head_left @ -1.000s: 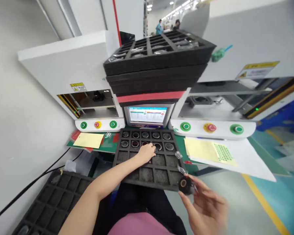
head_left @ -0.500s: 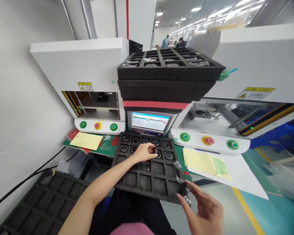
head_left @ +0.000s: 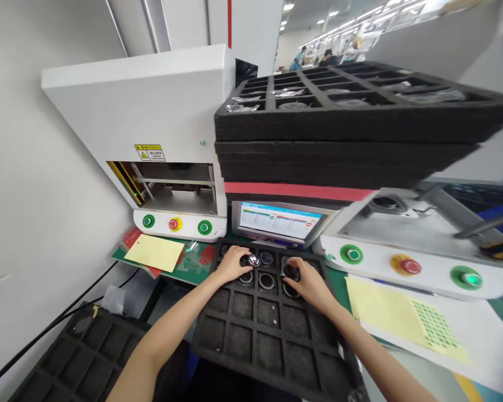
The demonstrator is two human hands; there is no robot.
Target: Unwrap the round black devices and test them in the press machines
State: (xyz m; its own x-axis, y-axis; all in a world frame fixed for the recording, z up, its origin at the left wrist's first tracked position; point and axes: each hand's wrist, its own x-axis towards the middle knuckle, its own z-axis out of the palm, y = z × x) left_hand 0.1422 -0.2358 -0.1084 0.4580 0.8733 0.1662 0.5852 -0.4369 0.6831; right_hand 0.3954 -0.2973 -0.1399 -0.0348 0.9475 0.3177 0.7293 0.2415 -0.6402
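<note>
A black foam tray (head_left: 243, 326) with square pockets lies in front of me, its far rows holding round dark watch-like discs (head_left: 266, 281). My left hand (head_left: 233, 264) is closed in a pinch at the far row, gripping a round black watch face (head_left: 254, 260) with small white markings. To the right, the fingers of my right hand (head_left: 308, 282) are closed around a dark round piece (head_left: 291, 272), just above a ringed disc in the second row. Whether that piece touches the disc below, I cannot tell.
Stacked black foam trays (head_left: 318, 134) rise behind a small screen (head_left: 279, 220). A white press (head_left: 129, 111) with buttons stands left, another machine (head_left: 402, 268) right. Yellow sheets (head_left: 155, 252) and a sticker sheet (head_left: 440, 329) lie beside. A second foam tray (head_left: 84, 352) sits lower left.
My right hand has moved from the tray's near right corner to its far rows. My left hand has shifted left to the far row. The view has leaned closer and turned.
</note>
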